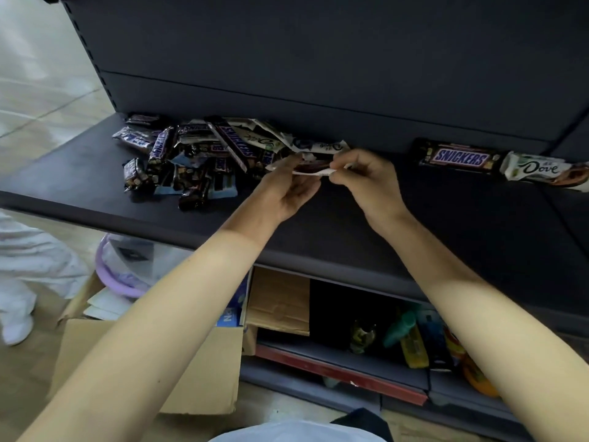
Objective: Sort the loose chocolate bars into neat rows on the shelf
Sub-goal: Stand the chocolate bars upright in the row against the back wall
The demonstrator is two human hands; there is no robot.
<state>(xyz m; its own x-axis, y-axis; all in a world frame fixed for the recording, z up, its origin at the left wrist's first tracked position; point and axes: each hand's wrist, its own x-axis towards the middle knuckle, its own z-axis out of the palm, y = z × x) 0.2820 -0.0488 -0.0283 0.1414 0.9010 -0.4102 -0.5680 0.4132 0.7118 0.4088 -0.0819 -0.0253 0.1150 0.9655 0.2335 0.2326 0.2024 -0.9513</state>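
On the dark shelf (446,218) a loose pile of chocolate bars (191,154) lies at the back left. A long brown bar reading "SNICKERS" (236,143) lies slanted on top of it, and pale wrappers reading "Dove" (325,145) lie along its right edge. Well apart, at the back right, a second "SNICKERS" bar (459,158) and a white "Dove" bar (541,170) lie end to end in a line. Between pile and line, just above the shelf, both hands hold one white-and-brown bar (314,169), its label too crumpled to read. The left hand (288,191) has its grip curled under the bar's left end; the right hand (366,183) has its grip pinching the right end between thumb and fingertips. Below, an open cardboard box (153,362) on the floor holds papers and a blue pack. The lower shelf carries green, yellow and orange packages (414,342), blurred.
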